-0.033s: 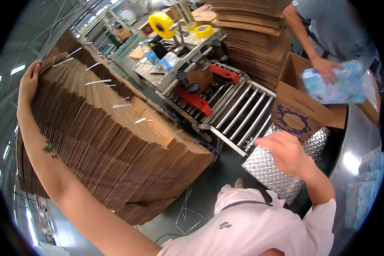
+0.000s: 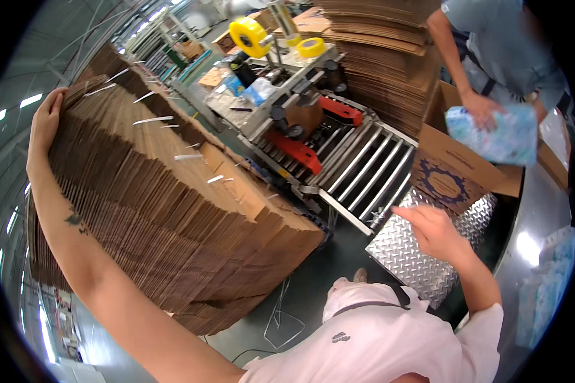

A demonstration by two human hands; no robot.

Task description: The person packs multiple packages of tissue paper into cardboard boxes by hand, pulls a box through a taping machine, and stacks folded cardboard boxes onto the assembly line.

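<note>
Along the left half of the head view, the cardboard stack (image 2: 191, 217) is positioned as a long row of flattened boxes, packed face to face. Its long axis runs from the upper left, at the far end, to the lower right, near the wearer's body. White strips (image 2: 153, 120) lie across the upper side.

The left hand (image 2: 46, 124) is at the far upper-left end of the stack, arm extended along its outer side. Its fingers bend over the end edge; whether they grip the cardboard or only rest on it cannot be told.

The right hand (image 2: 441, 235) is well apart from the stack, to its right. Its fingers are loosely spread, with nothing visible in them. It is located over the patterned metal step (image 2: 406, 255); contact cannot be confirmed. The left hand is therefore the nearer one, and the stack's near end lies to the left of the right hand.

Between stack and open box (image 2: 453, 156) is the roller conveyor (image 2: 372, 167). Beyond the box, a co-worker's hand (image 2: 482, 110) rests on a blue package (image 2: 517, 134).
</note>
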